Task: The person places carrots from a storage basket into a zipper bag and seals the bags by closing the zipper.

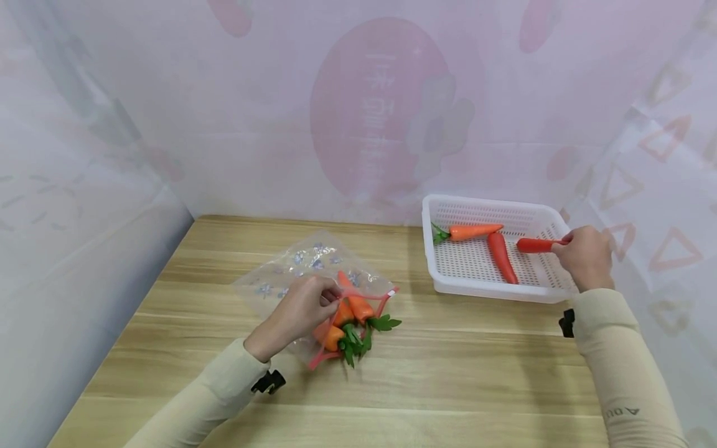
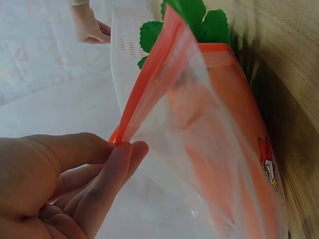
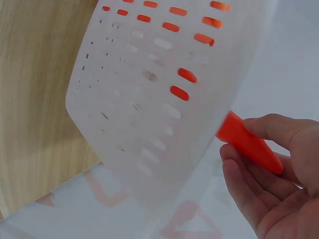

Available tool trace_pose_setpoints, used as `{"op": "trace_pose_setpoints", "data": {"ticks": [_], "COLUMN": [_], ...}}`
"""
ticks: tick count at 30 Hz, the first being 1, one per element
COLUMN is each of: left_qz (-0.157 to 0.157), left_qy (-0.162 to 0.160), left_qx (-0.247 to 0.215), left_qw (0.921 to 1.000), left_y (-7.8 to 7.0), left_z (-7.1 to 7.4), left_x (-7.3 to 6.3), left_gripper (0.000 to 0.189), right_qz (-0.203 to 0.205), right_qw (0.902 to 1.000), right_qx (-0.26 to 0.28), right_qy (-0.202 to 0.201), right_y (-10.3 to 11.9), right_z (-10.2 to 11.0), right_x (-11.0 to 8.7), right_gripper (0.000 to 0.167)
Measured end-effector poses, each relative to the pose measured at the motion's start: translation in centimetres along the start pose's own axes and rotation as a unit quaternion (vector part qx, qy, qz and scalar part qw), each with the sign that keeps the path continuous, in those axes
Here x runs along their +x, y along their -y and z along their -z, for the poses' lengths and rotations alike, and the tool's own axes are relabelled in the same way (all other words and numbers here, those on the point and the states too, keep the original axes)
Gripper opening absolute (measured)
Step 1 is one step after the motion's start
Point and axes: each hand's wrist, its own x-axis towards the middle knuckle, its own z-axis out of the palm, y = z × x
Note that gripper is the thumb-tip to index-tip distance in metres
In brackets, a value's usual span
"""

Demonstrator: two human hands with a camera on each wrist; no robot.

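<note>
My left hand (image 1: 302, 308) pinches the red zip edge of a clear plastic bag (image 2: 137, 99) between thumb and fingertips. Several orange carrots (image 1: 358, 307) lie in the bag, their green leaves (image 1: 351, 343) sticking out of its mouth. At the right, my right hand (image 1: 588, 256) grips a red chili pepper (image 1: 534, 245) by its narrow end, over the white basket (image 1: 493, 290). Its tapered tip (image 3: 254, 149) lies between thumb and fingers in the right wrist view. Inside the basket are another red chili pepper (image 1: 502, 258) and a carrot (image 1: 473, 231) with green leaves.
The wooden table (image 1: 448, 373) carries the bag left of centre and the basket at its back right. Pale printed sheets (image 1: 252, 124) stand behind and on both sides, with the basket close to the back and right ones.
</note>
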Motion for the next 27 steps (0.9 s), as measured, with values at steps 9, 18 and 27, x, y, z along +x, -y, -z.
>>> {"op": "trace_pose_setpoints", "data": {"ticks": [9, 18, 27], "left_qz": [-0.002, -0.006, -0.01], "left_qy": [0.001, 0.0, -0.007], "left_qx": [0.002, -0.001, 0.002], "left_qw": [1.0, 1.0, 0.9999], "left_y": [-0.1, -0.1, 0.0], "left_z": [0.1, 0.2, 0.4], "left_x": [0.0, 0.0, 0.2], "left_gripper": [0.009, 0.011, 0.009], "right_qz": [0.023, 0.05, 0.064], "right_qw": [0.9995, 0.9984, 0.9974], "right_qx": [-0.013, -0.015, -0.01], "right_qy": [-0.015, -0.02, -0.034], "right_y": [0.8, 2.6, 4.3], "right_z": [1.1, 1.9, 2.7], "right_x": [-0.7, -1.9, -3.4], "right_gripper": [0.032, 0.033, 0.034]}}
